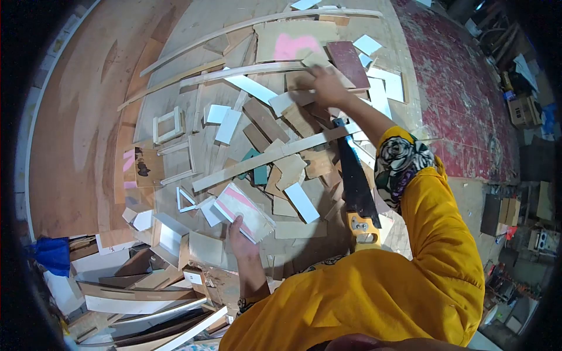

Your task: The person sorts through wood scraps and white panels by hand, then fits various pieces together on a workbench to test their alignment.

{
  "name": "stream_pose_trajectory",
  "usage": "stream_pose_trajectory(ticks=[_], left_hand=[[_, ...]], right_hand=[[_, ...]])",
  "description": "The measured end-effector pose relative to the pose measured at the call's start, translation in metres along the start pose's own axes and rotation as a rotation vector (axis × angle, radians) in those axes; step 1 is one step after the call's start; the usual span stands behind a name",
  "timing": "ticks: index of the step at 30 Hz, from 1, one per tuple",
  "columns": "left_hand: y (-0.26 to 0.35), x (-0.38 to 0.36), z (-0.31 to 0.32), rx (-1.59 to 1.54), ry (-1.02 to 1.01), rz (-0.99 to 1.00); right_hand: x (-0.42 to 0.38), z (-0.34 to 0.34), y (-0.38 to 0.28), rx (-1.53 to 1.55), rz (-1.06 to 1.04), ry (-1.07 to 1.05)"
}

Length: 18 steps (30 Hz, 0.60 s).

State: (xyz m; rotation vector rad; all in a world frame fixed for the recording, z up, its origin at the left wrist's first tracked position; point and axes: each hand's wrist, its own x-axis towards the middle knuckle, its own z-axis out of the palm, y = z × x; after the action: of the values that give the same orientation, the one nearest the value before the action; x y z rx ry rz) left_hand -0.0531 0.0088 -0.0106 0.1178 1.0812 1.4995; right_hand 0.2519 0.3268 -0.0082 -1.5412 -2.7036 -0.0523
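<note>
My left hand [242, 241] grips the near edge of a white board [243, 212] with a pink stripe, its thumb lying on top. Farther off, my right hand [329, 88] is stretched over the scrap wood, its fingers smeared by motion beside a small beige board piece [317, 61]; I cannot tell whether it holds that piece. Just beyond it lies a dark red board [348, 63]. A handsaw [358, 186] with a black blade and yellow handle rests to the right, near my body. Between the hands, a long wooden strip [275, 154] crosses the pile.
Scattered offcuts include a white block [302, 203] and a teal piece [260, 174]. A small wooden frame [168, 126] lies at the left. Stacked boards [134, 304] fill the lower left. Long thin strips [234, 29] run across the far side.
</note>
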Motion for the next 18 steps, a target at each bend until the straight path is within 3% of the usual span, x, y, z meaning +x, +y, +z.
stream_pose_trajectory(ticks=[1,4,7,10,12,13,15,18], left_hand=[[-0.001,0.0,0.002,0.005,0.014,-0.013],[-0.001,0.001,0.009,0.017,0.028,-0.01],[0.0,0.0,0.012,0.035,0.015,0.003],[0.001,0.006,0.008,0.034,0.001,0.001],[0.001,0.007,0.009,0.017,0.004,-0.006],[0.002,0.009,0.013,0.023,0.016,-0.018],[0.005,0.012,0.025,0.027,0.03,-0.034],[0.005,0.021,0.045,-0.021,-0.018,-0.034]], right_hand=[[0.008,0.01,-0.013,-0.071,-0.116,0.015],[0.03,0.023,-0.034,-0.144,-0.094,0.044],[0.043,0.008,-0.03,-0.15,-0.184,-0.071],[0.041,0.007,-0.02,0.054,-0.241,-0.056],[0.042,0.016,-0.008,0.438,-0.086,0.128],[0.041,0.017,-0.006,0.435,-0.092,0.124],[0.037,0.016,0.0,0.97,0.171,0.198],[0.038,0.004,0.005,1.114,0.214,0.18]])
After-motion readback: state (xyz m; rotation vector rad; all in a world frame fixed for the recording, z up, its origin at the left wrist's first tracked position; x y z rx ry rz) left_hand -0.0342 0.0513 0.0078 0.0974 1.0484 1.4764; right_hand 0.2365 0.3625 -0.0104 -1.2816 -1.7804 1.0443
